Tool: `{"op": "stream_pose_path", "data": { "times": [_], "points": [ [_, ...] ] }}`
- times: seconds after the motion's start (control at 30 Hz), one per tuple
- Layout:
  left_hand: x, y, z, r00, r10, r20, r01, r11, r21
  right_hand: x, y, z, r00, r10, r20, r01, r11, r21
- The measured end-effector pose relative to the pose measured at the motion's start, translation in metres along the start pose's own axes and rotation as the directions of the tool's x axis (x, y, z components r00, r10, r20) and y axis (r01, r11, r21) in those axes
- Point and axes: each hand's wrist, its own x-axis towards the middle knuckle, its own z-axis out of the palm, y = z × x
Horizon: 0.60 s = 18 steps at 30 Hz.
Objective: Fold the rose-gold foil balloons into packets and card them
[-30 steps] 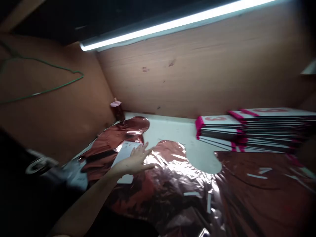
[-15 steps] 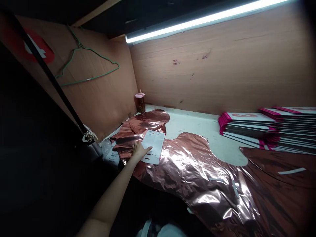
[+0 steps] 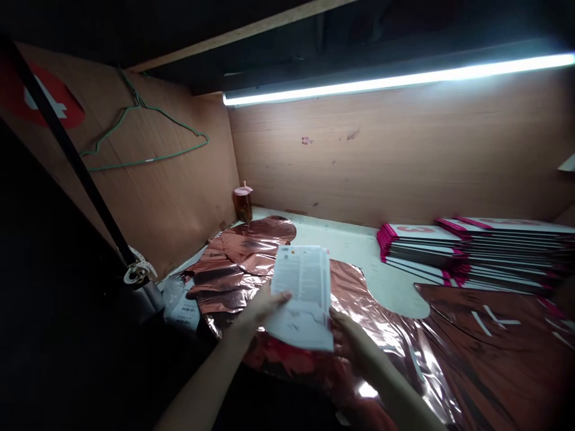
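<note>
A white printed card point(image 3: 300, 287), perhaps the front of a flat packet, is tilted up in front of me over the foil. Along its left edge my left hand point(image 3: 264, 306) grips it, thumb on the printed face. My right hand point(image 3: 348, 335) closes on the lower right edge, its fingers partly hidden and blurred. Beneath both hands spreads a large crinkled sheet of shiny rose-gold foil point(image 3: 245, 251), curved in outline like a flat foil balloon. Something reddish shows just under the card's lower edge; its kind is unclear.
Stacked white cards with pink edges point(image 3: 417, 236) stand at the right. White strips point(image 3: 501, 317) lie on the foil there. A lidded cup point(image 3: 243, 203) is in the back corner. Clear bags with barcode labels point(image 3: 184, 308) sit left, near a black pole point(image 3: 76, 158). A green hanger point(image 3: 148, 158) hangs on the left wall.
The card has come up off the foil and moved right, in my left hand. My right hand has come into view and taken its right edge. The camera view has shifted.
</note>
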Motion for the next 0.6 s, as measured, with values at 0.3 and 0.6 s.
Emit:
{"op": "stream_pose_path", "data": {
  "times": [0.3, 0.6],
  "points": [
    [-0.038, -0.020, -0.025, 0.967, 0.058, 0.247, -0.225, 0.646, 0.730, 0.101, -0.067, -0.040, 0.949, -0.188, -0.254, 0.161, 0.979, -0.126],
    [0.190, 0.023, -0.022, 0.983, 0.088, -0.162, 0.138, 0.233, 0.963, 0.258, -0.088, -0.040, 0.917, -0.264, -0.300, 0.189, 0.948, -0.256]
  ]
}}
